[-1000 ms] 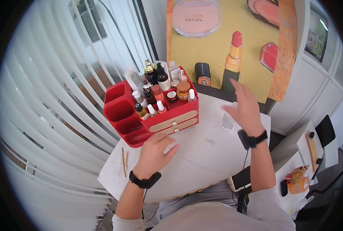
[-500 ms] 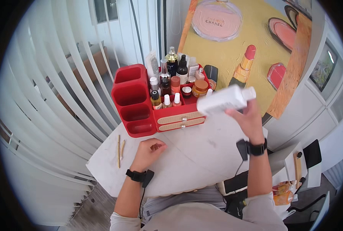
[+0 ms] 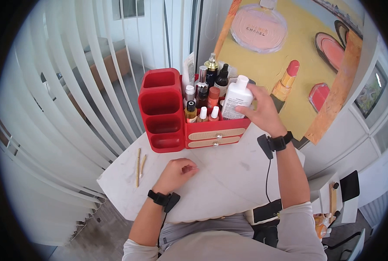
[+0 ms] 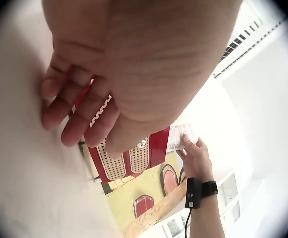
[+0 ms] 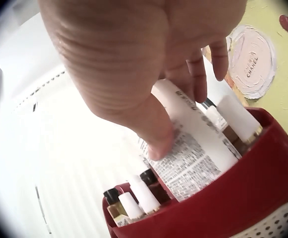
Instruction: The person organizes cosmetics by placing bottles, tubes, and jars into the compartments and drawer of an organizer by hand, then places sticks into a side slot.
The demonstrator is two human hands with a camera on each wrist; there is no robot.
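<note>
My right hand (image 3: 267, 112) grips a white bottle (image 3: 238, 96) between thumb and fingers. The bottle stands nearly upright at the right front part of a red cosmetics organizer (image 3: 202, 127). In the right wrist view, the bottle's printed label (image 5: 191, 166) faces the thumb, and its base is hidden behind the organizer's red front wall. White-capped nail polish bottles (image 3: 214, 114) stand to its left. Near the marble tabletop, in front of the organizer's drawers, my left hand (image 3: 174, 175) has loosely curled fingers and holds nothing.
The organizer's left side has a column of open compartments (image 3: 161, 104). Two thin gold-coloured sticks (image 3: 138, 167) lie on the white tabletop (image 3: 215, 187) at left. A painting (image 3: 255, 56) leans behind, and vertical blinds (image 3: 81, 108) hang close on the left.
My right hand has picked up the white bottle from the table's right side, carried it left and brought it upright at the organizer. My left hand stays near the front, its fingers curling more.
</note>
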